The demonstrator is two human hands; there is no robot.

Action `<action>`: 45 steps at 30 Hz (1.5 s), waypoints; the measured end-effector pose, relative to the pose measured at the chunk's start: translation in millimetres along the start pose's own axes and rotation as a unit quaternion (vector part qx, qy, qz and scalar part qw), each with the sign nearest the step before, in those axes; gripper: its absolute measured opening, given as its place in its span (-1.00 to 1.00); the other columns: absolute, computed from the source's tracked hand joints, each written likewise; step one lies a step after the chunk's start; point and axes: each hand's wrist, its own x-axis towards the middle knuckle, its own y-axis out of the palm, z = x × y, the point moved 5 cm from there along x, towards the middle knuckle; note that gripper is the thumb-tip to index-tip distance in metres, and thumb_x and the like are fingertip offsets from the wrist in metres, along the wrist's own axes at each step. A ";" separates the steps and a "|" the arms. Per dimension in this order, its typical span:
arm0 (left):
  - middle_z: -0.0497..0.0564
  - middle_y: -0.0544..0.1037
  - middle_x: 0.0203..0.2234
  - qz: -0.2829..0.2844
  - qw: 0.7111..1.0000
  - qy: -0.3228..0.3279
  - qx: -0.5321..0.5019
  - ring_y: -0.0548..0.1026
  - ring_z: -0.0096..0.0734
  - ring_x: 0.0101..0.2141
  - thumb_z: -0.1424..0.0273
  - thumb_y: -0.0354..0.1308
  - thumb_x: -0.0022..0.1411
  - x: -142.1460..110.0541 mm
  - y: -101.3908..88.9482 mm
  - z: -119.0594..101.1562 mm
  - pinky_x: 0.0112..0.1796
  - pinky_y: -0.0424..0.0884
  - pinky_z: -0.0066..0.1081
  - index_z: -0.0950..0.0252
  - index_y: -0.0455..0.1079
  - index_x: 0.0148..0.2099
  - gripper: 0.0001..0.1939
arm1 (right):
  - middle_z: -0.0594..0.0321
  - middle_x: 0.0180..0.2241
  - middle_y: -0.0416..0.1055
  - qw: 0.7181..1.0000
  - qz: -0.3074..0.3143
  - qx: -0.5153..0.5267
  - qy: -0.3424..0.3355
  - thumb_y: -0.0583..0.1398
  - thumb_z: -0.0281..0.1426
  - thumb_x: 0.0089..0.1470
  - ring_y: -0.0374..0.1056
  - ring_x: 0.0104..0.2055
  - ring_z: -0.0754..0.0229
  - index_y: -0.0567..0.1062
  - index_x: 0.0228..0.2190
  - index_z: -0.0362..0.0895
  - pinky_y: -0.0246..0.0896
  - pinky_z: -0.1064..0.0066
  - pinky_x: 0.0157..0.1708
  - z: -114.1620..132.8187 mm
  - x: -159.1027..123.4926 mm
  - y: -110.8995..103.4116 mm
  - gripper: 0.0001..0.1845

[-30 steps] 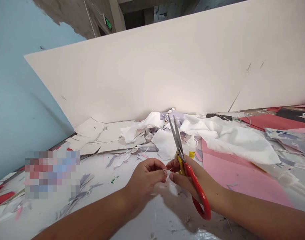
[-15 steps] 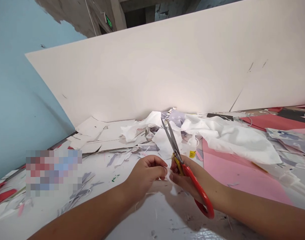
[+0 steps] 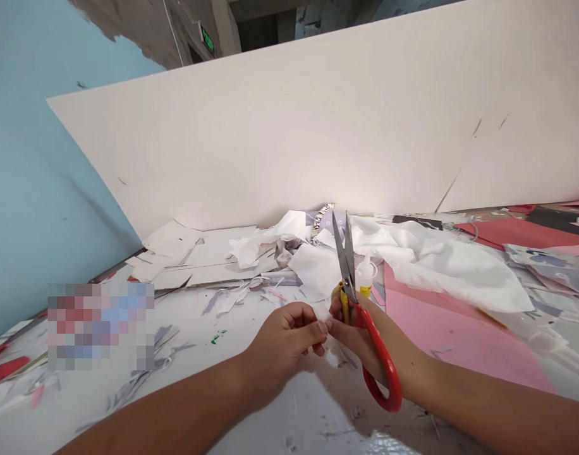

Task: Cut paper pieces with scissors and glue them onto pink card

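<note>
My left hand [image 3: 287,335] is closed in a pinch on a small thin white piece [image 3: 323,314], which looks like paper or cloth. Opposite it, the thumb of my right hand [image 3: 360,338] meets the same piece. A pair of scissors [image 3: 348,268] with red handles also rests in my right hand, blades slightly parted and pointing away from me. Something yellow shows beside the pivot, partly covered by fingers. Just behind the scissors stands a small white bottle [image 3: 365,272] with a yellow label.
A white board [image 3: 289,139] rises behind the table. Crumpled white cloth [image 3: 436,253], a pink sheet [image 3: 464,335] and red paper [image 3: 521,229] lie to the right. Cardboard pieces [image 3: 213,259] and paper scraps [image 3: 142,379] are on the left.
The scissors have swung more upright, with their tips shifted right. Both hands have moved slightly, and the fingertips stay together at the white piece.
</note>
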 end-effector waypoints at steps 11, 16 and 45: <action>-0.10 0.35 -0.61 -0.070 0.994 0.053 0.058 0.23 -0.57 -0.53 0.30 0.04 0.11 -2.2 -1.4 -5.6 -0.48 0.13 -0.54 0.30 0.22 -0.47 -0.80 | 0.48 -0.61 0.11 1.000 -0.026 -0.016 0.009 0.09 -0.37 -0.01 0.04 -0.59 0.38 0.16 -0.48 -0.08 0.01 0.53 -0.60 -2.6 -1.7 4.9 -0.87; -0.11 0.34 -0.64 -0.083 0.993 0.064 0.053 0.27 -0.54 -0.51 0.33 0.02 0.10 -0.7 -4.4 -4.5 -0.44 0.16 -0.51 0.30 0.23 -0.48 -0.83 | 0.51 -0.63 0.09 1.000 -0.001 0.014 0.004 0.08 -0.37 0.01 0.01 -0.61 0.39 0.15 -0.45 -0.08 0.00 0.53 -0.61 -3.4 -2.0 7.8 -0.86; -0.08 0.36 -0.62 0.024 0.991 0.091 0.097 0.28 -0.52 -0.54 0.23 0.14 0.01 2.0 8.0 -5.1 -0.44 0.19 -0.46 0.33 0.28 -0.49 -0.74 | 0.42 -0.56 0.13 0.996 -0.039 0.048 -0.057 0.09 -0.40 -0.05 0.11 -0.51 0.30 0.18 -0.46 -0.09 0.08 0.39 -0.47 1.3 0.8 -0.4 -0.89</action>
